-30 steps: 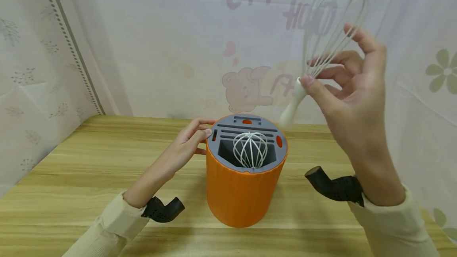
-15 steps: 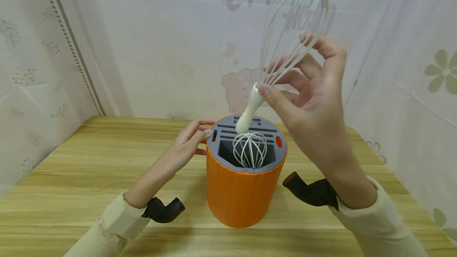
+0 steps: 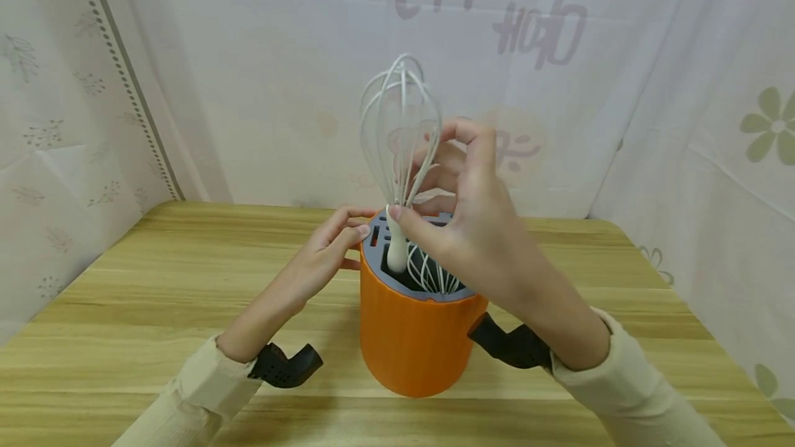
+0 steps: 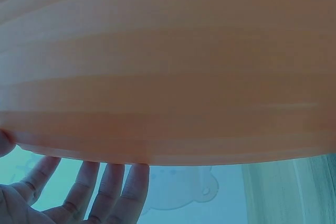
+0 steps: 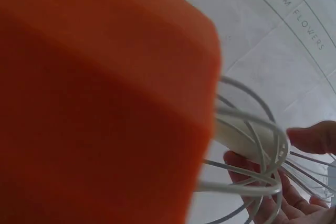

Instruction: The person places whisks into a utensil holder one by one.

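An orange ribbed utensil holder (image 3: 416, 343) with a grey slotted top (image 3: 373, 257) stands upright on the table. My left hand (image 3: 326, 247) rests against its left side, thumb near the rim; in the left wrist view several fairly straight fingers (image 4: 134, 190) touch the orange wall. Between thumb and fingers, my right hand (image 3: 487, 226) pinches a whisk with a cream handle (image 3: 397, 250) where wires meet handle. Its wire loops point up, and the handle's lower end is over or just inside the large opening. A second whisk (image 3: 433, 274) stands wire-end up in that opening, partly hidden by my right hand.
The wooden table (image 3: 186, 281) extends on both sides of the holder. Printed cloth (image 3: 279, 102) hangs behind the table and along both sides. A black wrist mount (image 3: 509, 343) on the right arm is close to the holder's right wall.
My right hand has brought the whisk left and down from the upper right to the holder's opening, tilting it more upright. The left hand and the holder have stayed put.
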Demonstrator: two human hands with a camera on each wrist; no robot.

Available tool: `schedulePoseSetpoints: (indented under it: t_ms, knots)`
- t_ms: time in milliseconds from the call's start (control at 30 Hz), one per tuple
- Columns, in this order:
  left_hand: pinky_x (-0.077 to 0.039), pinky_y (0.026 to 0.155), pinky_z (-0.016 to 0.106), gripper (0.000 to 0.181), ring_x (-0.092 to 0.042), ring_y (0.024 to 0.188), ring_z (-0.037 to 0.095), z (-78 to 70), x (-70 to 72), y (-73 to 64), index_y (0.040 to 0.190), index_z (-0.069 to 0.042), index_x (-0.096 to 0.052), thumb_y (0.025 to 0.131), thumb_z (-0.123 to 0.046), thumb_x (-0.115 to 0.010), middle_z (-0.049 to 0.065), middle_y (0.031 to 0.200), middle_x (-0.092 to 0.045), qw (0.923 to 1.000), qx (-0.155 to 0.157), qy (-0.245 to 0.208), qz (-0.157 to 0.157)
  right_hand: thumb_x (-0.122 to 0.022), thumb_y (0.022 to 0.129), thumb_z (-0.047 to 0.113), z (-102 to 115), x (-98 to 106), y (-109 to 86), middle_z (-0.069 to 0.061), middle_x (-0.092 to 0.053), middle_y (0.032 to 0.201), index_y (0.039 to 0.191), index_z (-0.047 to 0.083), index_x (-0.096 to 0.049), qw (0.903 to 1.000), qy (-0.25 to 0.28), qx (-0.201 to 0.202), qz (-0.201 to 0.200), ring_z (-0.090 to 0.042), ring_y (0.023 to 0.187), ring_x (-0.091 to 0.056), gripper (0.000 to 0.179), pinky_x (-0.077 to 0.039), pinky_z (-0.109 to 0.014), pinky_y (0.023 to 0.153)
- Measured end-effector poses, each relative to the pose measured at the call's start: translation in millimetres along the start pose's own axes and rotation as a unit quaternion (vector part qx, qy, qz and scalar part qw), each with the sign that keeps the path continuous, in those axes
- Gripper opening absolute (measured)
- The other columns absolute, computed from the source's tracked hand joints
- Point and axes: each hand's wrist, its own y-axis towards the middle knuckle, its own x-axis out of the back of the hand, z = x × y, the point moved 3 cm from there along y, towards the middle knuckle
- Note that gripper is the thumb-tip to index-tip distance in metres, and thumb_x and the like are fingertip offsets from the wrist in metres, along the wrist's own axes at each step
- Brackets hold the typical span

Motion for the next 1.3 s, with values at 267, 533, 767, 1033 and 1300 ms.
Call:
schedulePoseSetpoints:
  t_ms: [267,533,767,1033,1300]
  knots:
    - [-0.052,0.085,0.043,0.035,-0.056,0.102,0.024,-0.4,-0.1,-0.1,0.13,-0.01,-0.043,0.098,-0.025,-0.039,0.016,0.121,-0.051,1.0,0.004,0.002,-0.002,-0.064,0.081,-0.002,-18,-7,0.8,-0.006,-0.055,0.106,0.117,0.006,-0.017,0.9936,-0.04,-0.065,0.084,-0.011,0.087,-0.062,0.06,-0.055,-0.023,0.076]
    - [-0.052,0.084,0.043,0.032,-0.056,0.104,0.025,-0.4,-0.3,0.2,0.125,-0.007,-0.044,0.099,-0.024,-0.039,0.016,0.121,-0.053,1.0,-0.005,0.001,-0.002,-0.064,0.08,-0.003,-17,-10,0.8,-0.01,-0.056,0.097,0.113,0.003,-0.022,0.9869,-0.085,-0.08,0.112,-0.015,0.083,-0.063,0.054,-0.054,-0.028,0.074]
    - [-0.052,0.085,0.043,0.031,-0.056,0.105,0.025,-0.5,0.0,-0.2,0.124,-0.007,-0.044,0.099,-0.024,-0.039,0.016,0.121,-0.053,1.0,-0.004,0.001,0.0,-0.068,0.08,0.004,-21,-6,-0.8,-0.008,-0.057,0.101,0.12,0.005,-0.022,0.9694,-0.15,-0.127,0.147,-0.017,0.095,-0.06,0.061,-0.05,-0.032,0.08]
    - [-0.052,0.086,0.043,0.036,-0.055,0.105,0.026,-0.2,0.5,-0.7,0.131,-0.01,-0.042,0.099,-0.025,-0.039,0.017,0.123,-0.05,1.0,0.009,0.004,-0.001,-0.071,0.078,0.006,-22,-1,0.8,-0.006,-0.057,0.092,0.138,0.012,-0.01,0.9647,-0.173,-0.127,0.153,-0.015,0.079,-0.059,0.086,-0.05,-0.03,0.071]
    - [-0.052,0.086,0.044,0.036,-0.055,0.104,0.025,-0.4,0.6,-0.4,0.131,-0.011,-0.042,0.098,-0.025,-0.039,0.017,0.124,-0.05,1.0,0.007,0.004,0.0,-0.074,0.076,0.008,-23,2,1.3,-0.007,-0.057,0.102,0.14,0.024,-0.01,0.9657,-0.181,-0.099,0.158,-0.016,0.079,-0.059,0.092,-0.052,-0.029,0.068]
